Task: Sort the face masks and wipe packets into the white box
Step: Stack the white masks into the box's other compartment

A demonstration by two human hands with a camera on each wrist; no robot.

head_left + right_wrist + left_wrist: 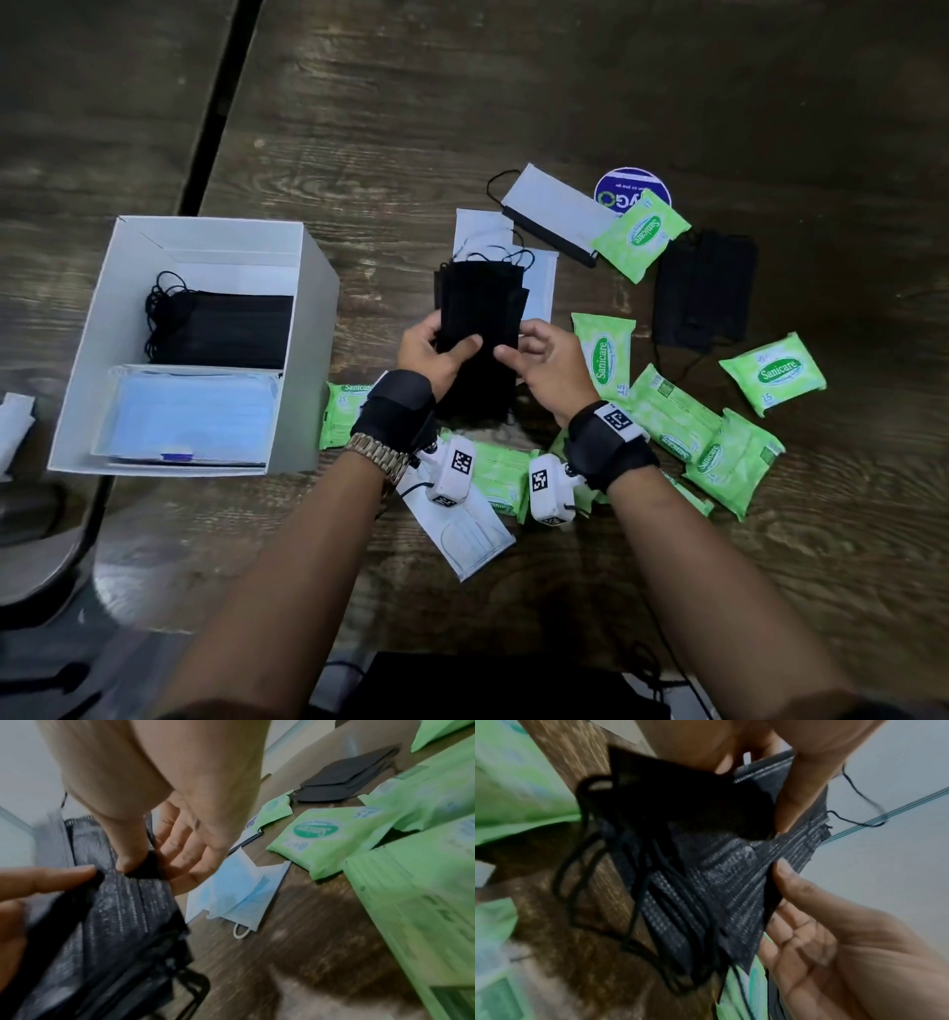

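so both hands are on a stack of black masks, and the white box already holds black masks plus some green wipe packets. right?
Not quite. The left hand and right hand do hold the stack of black masks, but the white box holds black masks and blue masks, no wipes. The head view shows the green wipe packets all lying on the table.

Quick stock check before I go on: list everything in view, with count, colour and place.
white box: one, white, left on the table.
black masks in box: a stack, far compartment.
blue masks in box: a stack, near compartment.
held black masks: a stack, above table centre.
loose black masks: a pile, right.
wipe packets: at least seven, green, right and near.
white mask: one, far centre.
round sticker: one, blue, far.
table: dark wood.
left hand: grips the held stack.
right hand: pinches it.
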